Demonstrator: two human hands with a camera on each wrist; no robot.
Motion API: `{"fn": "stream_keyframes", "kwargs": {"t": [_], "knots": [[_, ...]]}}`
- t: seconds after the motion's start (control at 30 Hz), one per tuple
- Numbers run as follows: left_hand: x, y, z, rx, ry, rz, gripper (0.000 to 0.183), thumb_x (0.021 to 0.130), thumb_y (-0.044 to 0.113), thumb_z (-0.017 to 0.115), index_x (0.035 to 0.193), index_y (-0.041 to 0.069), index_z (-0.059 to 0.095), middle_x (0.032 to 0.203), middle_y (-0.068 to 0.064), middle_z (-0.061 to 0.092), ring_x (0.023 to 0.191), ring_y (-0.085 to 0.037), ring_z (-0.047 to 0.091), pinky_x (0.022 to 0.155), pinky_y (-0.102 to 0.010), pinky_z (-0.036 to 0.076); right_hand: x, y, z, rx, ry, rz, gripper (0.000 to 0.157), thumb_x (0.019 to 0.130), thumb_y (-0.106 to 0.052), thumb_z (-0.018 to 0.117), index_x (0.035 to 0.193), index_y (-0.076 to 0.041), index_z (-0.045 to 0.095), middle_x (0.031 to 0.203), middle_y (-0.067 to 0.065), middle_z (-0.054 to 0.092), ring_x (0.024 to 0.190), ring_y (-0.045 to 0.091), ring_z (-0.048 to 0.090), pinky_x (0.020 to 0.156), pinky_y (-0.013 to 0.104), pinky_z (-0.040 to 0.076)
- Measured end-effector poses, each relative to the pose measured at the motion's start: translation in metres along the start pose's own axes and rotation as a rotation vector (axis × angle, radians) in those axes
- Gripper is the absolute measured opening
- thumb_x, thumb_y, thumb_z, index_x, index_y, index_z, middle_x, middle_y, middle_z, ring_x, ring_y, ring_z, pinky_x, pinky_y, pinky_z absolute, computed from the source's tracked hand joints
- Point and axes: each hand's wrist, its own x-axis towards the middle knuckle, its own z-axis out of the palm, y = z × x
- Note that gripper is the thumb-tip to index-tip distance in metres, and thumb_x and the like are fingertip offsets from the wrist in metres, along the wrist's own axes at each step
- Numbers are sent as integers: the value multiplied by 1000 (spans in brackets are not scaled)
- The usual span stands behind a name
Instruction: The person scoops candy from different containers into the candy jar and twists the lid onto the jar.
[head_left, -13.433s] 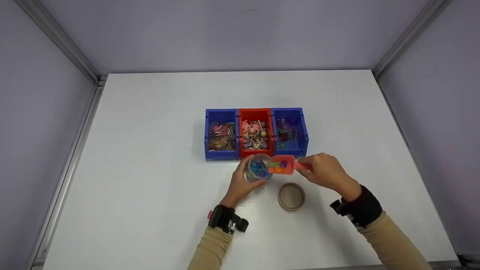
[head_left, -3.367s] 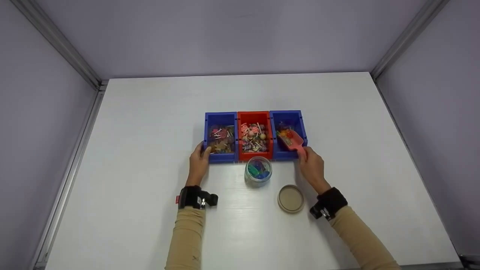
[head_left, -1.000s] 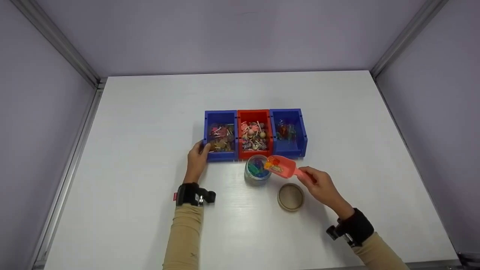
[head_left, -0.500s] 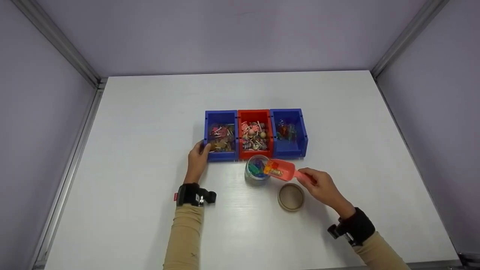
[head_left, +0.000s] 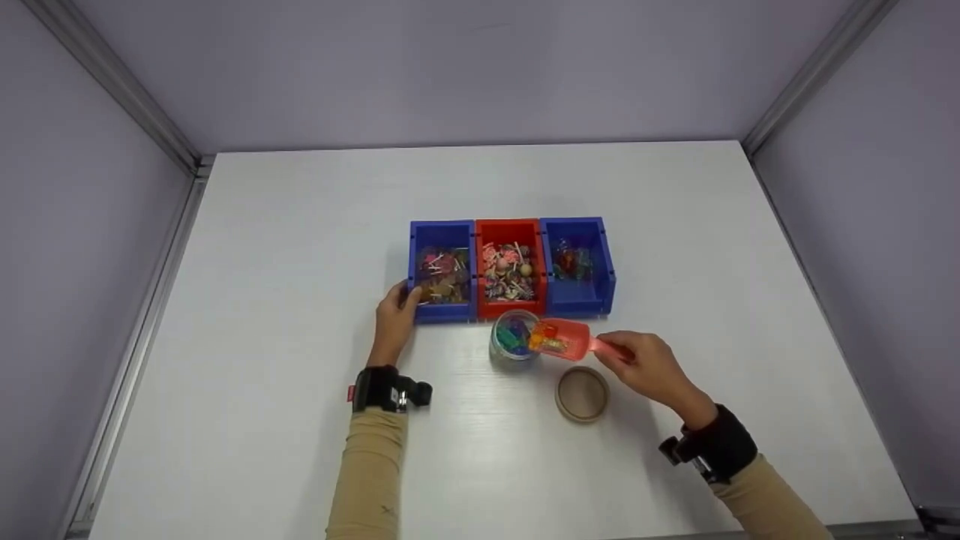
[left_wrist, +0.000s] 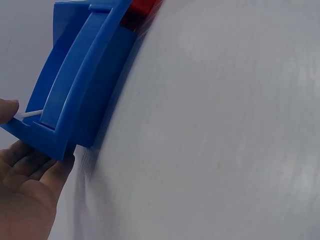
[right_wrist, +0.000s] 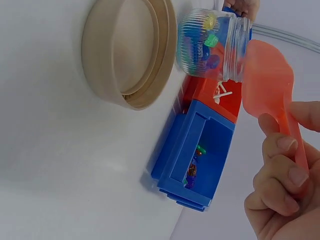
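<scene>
In the head view my right hand (head_left: 649,367) grips the handle of a coral-pink scoop (head_left: 574,337) loaded with orange and yellow pieces. Its front lip overlaps the mouth of a clear glass jar (head_left: 511,354), which stands on the table with blue, green and purple pieces inside. The right wrist view shows the scoop's underside (right_wrist: 267,77) at the rim of the ribbed jar (right_wrist: 200,62). My left hand (head_left: 393,322) holds the near left corner of the left blue bin (head_left: 444,313), thumb over the wall and fingers beneath, as the left wrist view shows.
A red bin (head_left: 510,307) of lollipops joins the left blue bin, which also holds lollipops, to a right blue bin (head_left: 581,304) with a few coloured pieces. A round beige lid (head_left: 583,418) lies on the white table (head_left: 262,337), in front of the jar.
The scoop has come from the right blue bin to the jar mouth, and has barely shifted in the last second. My left hand, earlier around the jar, has moved to the left bin.
</scene>
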Motion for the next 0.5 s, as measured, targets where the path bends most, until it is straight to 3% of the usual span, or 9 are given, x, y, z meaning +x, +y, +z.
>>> {"fn": "stream_keyframes", "kwargs": {"t": [0.33,0.5], "knots": [[0,0,0,29,3,2,50,99,23,52,138,-8,46,141,-28,50,135,-37,47,116,-44,38,6,-12,-9,-95,-61,11,19,86,-13,70,99,1,74,82,12,74,60,5,45,54,19,39],[-1,1,0,14,-6,0,50,100,24,52,138,-7,45,141,-27,51,136,-36,47,116,-44,38,10,-21,-14,-140,-90,29,18,86,-16,70,96,-2,75,76,9,71,59,7,44,54,19,37]]}}
